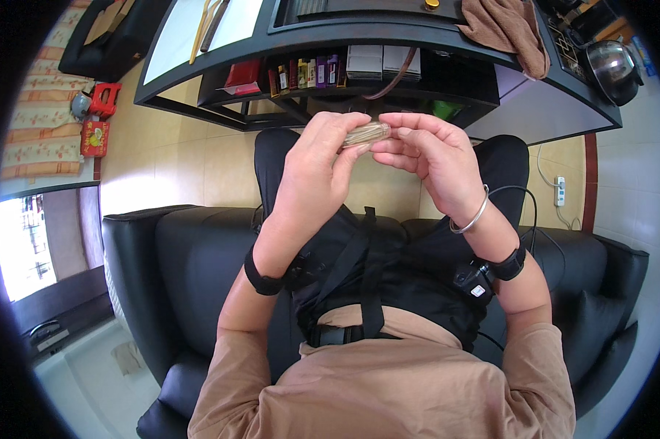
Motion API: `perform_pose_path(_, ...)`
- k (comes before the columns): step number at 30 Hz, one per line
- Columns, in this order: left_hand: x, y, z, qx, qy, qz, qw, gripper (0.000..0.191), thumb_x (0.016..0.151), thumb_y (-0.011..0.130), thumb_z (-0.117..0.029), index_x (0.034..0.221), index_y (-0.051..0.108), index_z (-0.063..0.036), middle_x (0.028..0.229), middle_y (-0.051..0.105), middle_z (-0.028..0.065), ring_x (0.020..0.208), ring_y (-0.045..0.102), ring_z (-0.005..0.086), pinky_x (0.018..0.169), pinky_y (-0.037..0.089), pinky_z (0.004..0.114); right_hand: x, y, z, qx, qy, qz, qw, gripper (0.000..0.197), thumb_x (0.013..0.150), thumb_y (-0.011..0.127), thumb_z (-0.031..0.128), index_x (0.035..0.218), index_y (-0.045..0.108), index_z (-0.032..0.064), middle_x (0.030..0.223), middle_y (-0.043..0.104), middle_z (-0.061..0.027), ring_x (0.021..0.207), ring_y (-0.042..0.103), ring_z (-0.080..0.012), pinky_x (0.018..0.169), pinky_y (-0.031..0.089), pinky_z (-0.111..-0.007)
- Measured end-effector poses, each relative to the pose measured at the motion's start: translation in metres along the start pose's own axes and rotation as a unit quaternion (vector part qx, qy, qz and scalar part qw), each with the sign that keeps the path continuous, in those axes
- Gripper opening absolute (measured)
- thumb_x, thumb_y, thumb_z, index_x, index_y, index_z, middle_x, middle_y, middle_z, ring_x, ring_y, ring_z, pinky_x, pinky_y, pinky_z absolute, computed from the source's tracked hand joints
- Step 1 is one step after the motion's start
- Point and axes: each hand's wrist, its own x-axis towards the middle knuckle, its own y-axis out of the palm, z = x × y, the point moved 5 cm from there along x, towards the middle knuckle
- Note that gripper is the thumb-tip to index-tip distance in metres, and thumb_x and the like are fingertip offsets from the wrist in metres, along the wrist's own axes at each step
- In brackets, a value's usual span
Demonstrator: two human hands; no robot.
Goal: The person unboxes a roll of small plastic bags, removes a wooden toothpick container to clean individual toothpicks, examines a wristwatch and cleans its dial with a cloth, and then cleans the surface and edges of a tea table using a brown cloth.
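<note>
A small clear container of toothpicks [366, 134] is held over the gap between my knees, in front of the low table. My left hand [320, 159] grips it by its left end, thumb below and fingers above. At its right end are the fingertips of my right hand [437, 151], with the index finger along the top edge and other fingers under it. The thumb of that hand lies just beside the end. A silver bangle [472, 213] circles my right wrist. My fingers partly cover the container.
The black-framed table [330, 45] stands ahead, with small boxes [308, 72] on its lower shelf. Wooden tongs [199, 33], a brown towel [508, 30] and a metal kettle [612, 68] lie or stand on top. A black sofa [198, 258] surrounds me. A power strip [560, 191] lies at right.
</note>
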Motion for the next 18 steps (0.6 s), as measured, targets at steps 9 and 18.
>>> perform_pose_path(9,-0.001,0.0,0.002,-0.052,-0.012,-0.03,0.998,0.032,0.075,0.062,0.006,0.107,0.06,-0.0016,0.09,0.057,0.0101,0.081,0.057,0.0201,0.067,0.045,0.026,0.004,-0.004,-0.005,0.044,0.036,0.003,0.998,0.024,0.091,0.046,0.003,0.108,0.058,-0.0075,0.1,0.065,-0.017,0.085,0.067,-0.0203,0.079,0.056,-0.028)
perform_pose_path(18,0.001,0.002,-0.004,-0.064,-0.013,-0.023,0.998,0.03,0.074,0.066,0.003,0.103,0.06,-0.0014,0.088,0.059,0.0089,0.07,0.055,0.0173,0.064,0.045,0.026,0.004,-0.003,-0.01,0.076,0.061,0.001,0.995,0.021,0.09,0.053,0.007,0.104,0.059,-0.0066,0.097,0.065,-0.0159,0.083,0.067,-0.0193,0.078,0.056,-0.029)
